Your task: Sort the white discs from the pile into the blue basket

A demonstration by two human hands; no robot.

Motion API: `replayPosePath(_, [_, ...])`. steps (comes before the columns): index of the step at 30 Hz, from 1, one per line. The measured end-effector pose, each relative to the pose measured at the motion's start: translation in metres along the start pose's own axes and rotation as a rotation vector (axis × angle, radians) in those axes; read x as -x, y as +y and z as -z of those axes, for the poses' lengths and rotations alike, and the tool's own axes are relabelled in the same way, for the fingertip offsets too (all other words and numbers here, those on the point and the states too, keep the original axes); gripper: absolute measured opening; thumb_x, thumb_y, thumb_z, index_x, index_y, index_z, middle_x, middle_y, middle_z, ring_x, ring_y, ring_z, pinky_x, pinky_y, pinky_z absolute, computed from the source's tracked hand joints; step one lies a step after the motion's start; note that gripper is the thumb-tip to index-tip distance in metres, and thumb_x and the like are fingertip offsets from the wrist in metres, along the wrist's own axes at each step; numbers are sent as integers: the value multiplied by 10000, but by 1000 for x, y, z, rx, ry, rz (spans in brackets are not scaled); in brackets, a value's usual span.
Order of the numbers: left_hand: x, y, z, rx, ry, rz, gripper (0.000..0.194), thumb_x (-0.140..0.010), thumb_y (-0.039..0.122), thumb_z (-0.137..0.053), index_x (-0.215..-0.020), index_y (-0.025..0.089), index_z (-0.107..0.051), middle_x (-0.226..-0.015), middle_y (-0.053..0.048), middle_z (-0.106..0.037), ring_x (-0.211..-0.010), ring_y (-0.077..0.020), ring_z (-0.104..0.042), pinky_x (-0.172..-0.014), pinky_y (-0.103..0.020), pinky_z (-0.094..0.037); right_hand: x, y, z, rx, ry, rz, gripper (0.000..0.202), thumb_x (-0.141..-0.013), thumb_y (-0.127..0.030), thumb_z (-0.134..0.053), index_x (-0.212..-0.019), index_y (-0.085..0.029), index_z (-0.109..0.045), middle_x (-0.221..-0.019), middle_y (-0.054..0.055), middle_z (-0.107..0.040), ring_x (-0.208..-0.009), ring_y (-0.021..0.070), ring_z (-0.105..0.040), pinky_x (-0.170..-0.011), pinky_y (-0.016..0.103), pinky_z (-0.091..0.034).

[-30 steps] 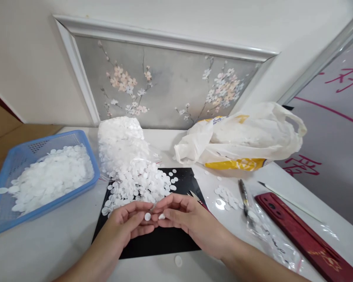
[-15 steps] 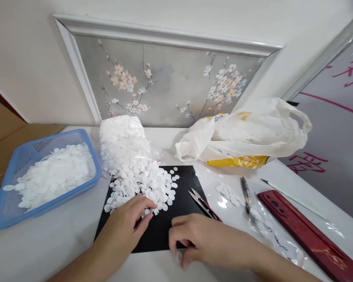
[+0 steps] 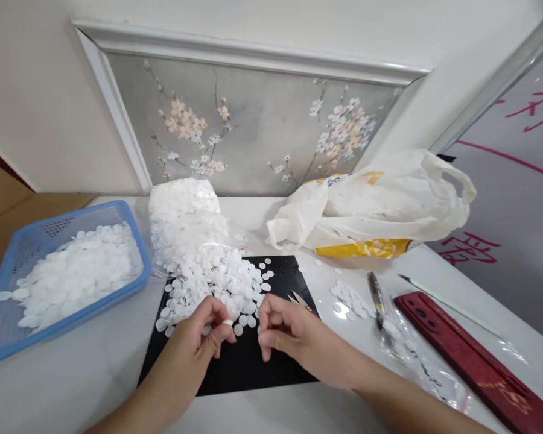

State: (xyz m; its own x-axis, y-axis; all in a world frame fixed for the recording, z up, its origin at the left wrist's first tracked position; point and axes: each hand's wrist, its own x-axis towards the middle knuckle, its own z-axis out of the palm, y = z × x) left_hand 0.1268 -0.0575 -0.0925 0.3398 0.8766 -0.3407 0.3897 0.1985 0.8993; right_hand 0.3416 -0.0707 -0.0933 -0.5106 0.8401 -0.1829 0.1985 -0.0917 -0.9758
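Many small white discs (image 3: 221,274) lie heaped on a black mat (image 3: 253,367), spilling from a clear plastic bag (image 3: 185,211). My left hand (image 3: 203,337) is in front of the heap, pinching a white disc (image 3: 227,322) between thumb and fingertips. Across a small gap, my right hand (image 3: 294,334) hovers over the mat, its thumb and fingers curled together; whatever is between them, if anything, is too small to make out. Red-handled snips (image 3: 301,300) lie partly hidden behind my right hand.
A blue basket (image 3: 67,319) of white discs stands at the left. Rightwards are loose discs (image 3: 350,299), a pen (image 3: 377,298), a small clear bag (image 3: 428,374), a red phone case (image 3: 475,355) and a thin stick (image 3: 450,304). A white carrier bag (image 3: 380,205) lies behind.
My left hand has lifted from the heap with a disc in its fingertips. My right hand has moved up and forward from the mat's front edge, closer to my left hand.
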Motion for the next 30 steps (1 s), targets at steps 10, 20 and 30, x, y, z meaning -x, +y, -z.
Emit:
replayPosePath(10, [-1,8,1,501,-52,137,300,-786,416,-634,-956,169,-630,-785,-17,-632,-616,-51,-445,-592,-131,-380,-13,13,-15,-326,95,-33,497,-896,-613,-481,-818,-123,-441,-770,42,-514,-515,46,-335,-468,207,-223])
replayPosePath(20, [-1,-6,5,369,-65,-5,482,-839,459,-595,-1269,289,-460,-866,20,-647,-666,-70,-507,-649,-169,-386,-28,-10,-32,70,230,178,79,-820,-203,-641,-871,-181,-698,-865,29,-571,-728,110,-546,-728,252,-396])
replayPosePath(30, [-6,-12,5,429,-108,-44,463,-840,415,-583,-1249,238,-459,-858,-26,-634,-727,-120,-577,-595,-179,-425,-33,-5,-26,-505,182,-56,282,-811,-376,-553,-776,-148,-391,-693,0,-511,-474,38,-311,-429,178,-169])
